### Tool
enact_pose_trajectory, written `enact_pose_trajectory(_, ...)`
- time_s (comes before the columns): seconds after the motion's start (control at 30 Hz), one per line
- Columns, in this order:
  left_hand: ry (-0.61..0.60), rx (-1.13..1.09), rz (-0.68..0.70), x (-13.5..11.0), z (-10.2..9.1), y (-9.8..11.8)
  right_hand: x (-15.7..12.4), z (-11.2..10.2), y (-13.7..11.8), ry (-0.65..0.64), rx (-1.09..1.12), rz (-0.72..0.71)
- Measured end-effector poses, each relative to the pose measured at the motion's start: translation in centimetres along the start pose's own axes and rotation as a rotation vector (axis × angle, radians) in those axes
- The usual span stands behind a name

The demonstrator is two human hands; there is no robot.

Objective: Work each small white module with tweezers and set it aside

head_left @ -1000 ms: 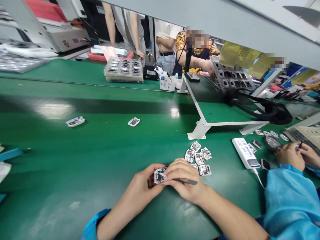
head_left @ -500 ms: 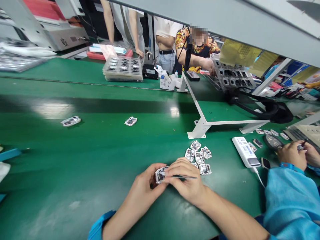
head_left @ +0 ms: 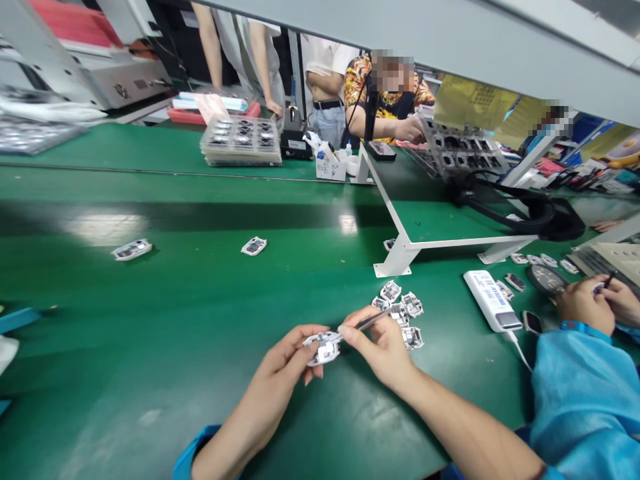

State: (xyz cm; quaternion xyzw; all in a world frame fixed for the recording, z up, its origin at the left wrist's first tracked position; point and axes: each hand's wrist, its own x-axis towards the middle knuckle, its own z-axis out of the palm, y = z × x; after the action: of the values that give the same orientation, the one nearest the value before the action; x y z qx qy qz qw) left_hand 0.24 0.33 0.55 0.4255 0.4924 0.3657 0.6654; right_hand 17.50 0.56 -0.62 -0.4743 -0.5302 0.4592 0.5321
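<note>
My left hand grips a white-framed circuit module by its edges, lifted a little above the green workbench. My right hand pinches slim metal tweezers, with their tip at the module's upper edge. Just beyond my right hand lies a loose heap of several similar modules, partly hidden by my fingers. Two more modules lie apart on the bench to the left.
A co-worker's hands work at the right, beside a blue sleeve. A white power bank, a round dark dish and a white metal stand occupy the bench. Stacked trays stand beyond.
Both hands have risen off the bench, and the module now sits higher and is turned. The tweezers have swung from pointing right to pointing up and right.
</note>
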Motion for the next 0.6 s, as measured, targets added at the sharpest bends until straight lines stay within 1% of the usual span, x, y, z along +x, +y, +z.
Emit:
enact_pose_trajectory(0.13,0.01,-0.057,-0.037,0.03,0.12,0.12,0.16,-0.02,0.0,-0.017,0.044,0.068)
enact_pose_trajectory(0.2,0.017,-0.083,-0.049,0.06,0.18,0.26,0.16,-0.03,-0.09,-0.018,0.068,0.08)
enact_pose_trajectory(0.37,0.016,-0.027,-0.056,0.25,0.08,0.21,-0.16,-0.09,-0.38,0.057,0.039,0.018)
enact_pose_trajectory(0.6,0.005,0.064,0.006,0.28,-0.14,0.24,-0.36,-0.16,-0.5,0.036,-0.034,-0.022)
